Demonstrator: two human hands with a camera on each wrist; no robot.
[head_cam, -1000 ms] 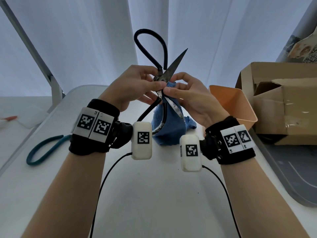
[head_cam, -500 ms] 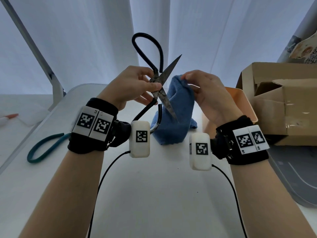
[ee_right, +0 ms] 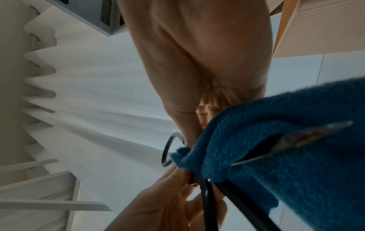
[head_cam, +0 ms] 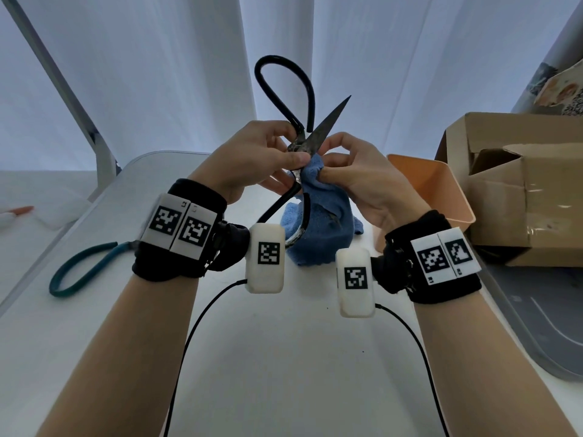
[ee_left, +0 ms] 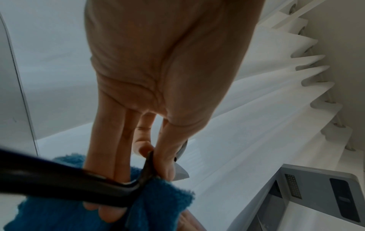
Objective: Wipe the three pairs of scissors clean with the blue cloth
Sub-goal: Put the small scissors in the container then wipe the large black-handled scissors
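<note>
Left hand [head_cam: 252, 159] pinches the large black-handled iron scissors [head_cam: 310, 138] at the pivot, thumb on the near face and fingers behind, holding them up above the white table [head_cam: 284, 357]. Blades are spread open: one dark blade points up and to the right, the other runs down into the cloth. One loop handle stands above the hands, the other hangs below the left thumb.

Right hand [head_cam: 359, 181] pinches the blue terry cloth [head_cam: 318, 228] around the lower blade just below the pivot, thumb and forefinger pressed together over the fabric. The rest of the cloth hangs down, its bottom edge at the tabletop; right wrist view shows a blade tip poking out of a fold.

A second pair, with a teal loop handle [head_cam: 79, 272], lies flat on the table at the left, mostly hidden behind the left wrist strap. Third pair not seen.

Orange plastic bin [head_cam: 441, 190] sits right of the hands, with a brown cardboard box [head_cam: 520, 190] beside it.
</note>
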